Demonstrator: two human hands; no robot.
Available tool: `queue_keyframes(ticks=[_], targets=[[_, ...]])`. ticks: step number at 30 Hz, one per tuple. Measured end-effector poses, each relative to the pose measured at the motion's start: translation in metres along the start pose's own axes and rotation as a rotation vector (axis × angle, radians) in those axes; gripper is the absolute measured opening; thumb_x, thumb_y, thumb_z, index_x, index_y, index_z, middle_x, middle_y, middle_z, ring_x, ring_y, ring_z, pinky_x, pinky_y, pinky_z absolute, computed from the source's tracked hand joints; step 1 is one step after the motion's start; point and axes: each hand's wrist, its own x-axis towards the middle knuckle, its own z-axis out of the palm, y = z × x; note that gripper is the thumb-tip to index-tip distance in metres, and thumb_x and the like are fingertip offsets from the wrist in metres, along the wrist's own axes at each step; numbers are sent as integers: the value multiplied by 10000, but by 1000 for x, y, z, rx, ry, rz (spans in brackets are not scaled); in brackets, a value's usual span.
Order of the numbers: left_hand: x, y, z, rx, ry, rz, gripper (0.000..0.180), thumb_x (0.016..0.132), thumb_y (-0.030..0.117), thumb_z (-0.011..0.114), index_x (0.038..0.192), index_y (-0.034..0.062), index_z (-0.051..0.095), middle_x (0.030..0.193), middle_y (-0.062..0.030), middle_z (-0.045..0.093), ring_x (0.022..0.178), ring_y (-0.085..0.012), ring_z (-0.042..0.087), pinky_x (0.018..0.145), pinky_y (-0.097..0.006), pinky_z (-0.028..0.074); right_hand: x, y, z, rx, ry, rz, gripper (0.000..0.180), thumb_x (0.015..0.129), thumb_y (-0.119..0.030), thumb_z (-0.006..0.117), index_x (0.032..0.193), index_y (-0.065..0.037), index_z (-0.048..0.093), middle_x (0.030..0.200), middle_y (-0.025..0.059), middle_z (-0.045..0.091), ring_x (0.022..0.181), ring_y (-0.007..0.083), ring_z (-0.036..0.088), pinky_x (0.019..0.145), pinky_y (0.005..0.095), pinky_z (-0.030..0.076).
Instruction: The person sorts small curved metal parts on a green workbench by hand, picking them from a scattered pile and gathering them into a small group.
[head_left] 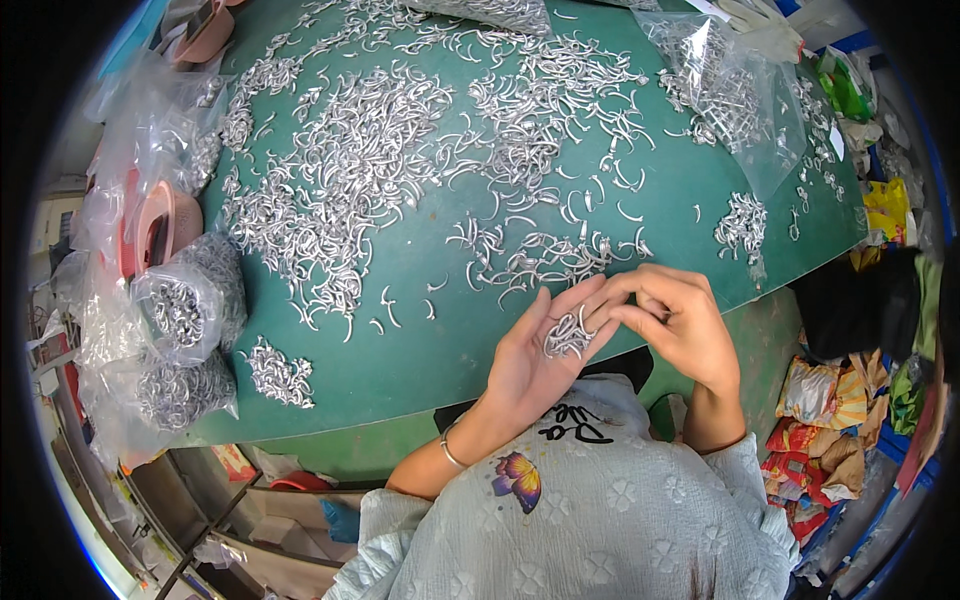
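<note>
Clear plastic bags (pixel 228 290) full of silvery metal pieces are slumping along the left end of the green worktop (pixel 400 375), and a pink container (pixel 183 215) is standing among them. Just right of the lower bags, a small pile (pixel 280 375) of the same pieces is lying near the front edge. Farther in, a broad spread (pixel 350 160) of curved, claw-like pieces is covering much of the surface, with a few strays lying apart below it. Nearer the middle, a pale bracelet (pixel 450 450) is circling the wrist of the left hand (pixel 530 352), which is facing palm up over the front edge; its grip is lying wide, and a loose cluster (pixel 568 336) of pieces is resting on the palm and fingers. Beyond the fingertips, a scattered band (pixel 560 258) of pieces is lying flat. The right hand (pixel 685 315) is bending in beside the left fingers, its grip curling narrow; whether it is pinching anything, I cannot tell. Rightward, an open clear bag (pixel 735 95) is holding more metal parts, with a smaller heap (pixel 742 225) sitting below it, and colourful packets (pixel 822 430) are lying past the worktop's edge.
</note>
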Motion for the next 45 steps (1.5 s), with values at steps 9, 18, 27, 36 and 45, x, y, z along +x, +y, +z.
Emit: queue_keyframes(ticks=[9,18,27,36,45], targets=[[-1,2,8,51,-97,-36,546,976,374,218,1306,-35,361,1390,-152,330,1281,-242,319,1074,-388,248,-5,1,24,-246,-69,-209,145,725,-50,657,869,-55,646,698,60,574,550,215,555,480,313,409],[-2,2,7,31,-106,-19,545,974,375,234,1313,-37,347,1400,-163,309,1269,-240,339,1084,-376,240,-8,-1,14,65,-10,-19,105,752,-8,626,853,-13,600,761,86,603,539,191,550,474,288,407],[-4,2,11,-111,-103,-4,551,975,350,227,1318,-74,306,1407,-222,257,1294,-271,303,1094,-410,231,-12,-5,8,-43,108,26,102,775,14,615,873,-12,608,759,74,603,516,107,474,471,237,373],[-4,3,12,-136,-107,12,555,973,348,231,1326,-78,285,1409,-243,237,1301,-291,287,1094,-407,224,-12,8,19,-136,88,-149,164,735,-51,659,896,-59,631,771,67,597,592,236,569,516,324,444],[-2,0,-4,-91,78,-28,303,961,241,380,1023,-14,532,934,-119,541,924,-230,508,807,-321,431,-1,54,-11,1687,61,9,173,895,-161,451,799,-27,399,773,35,319,642,116,322,430,216,315]])
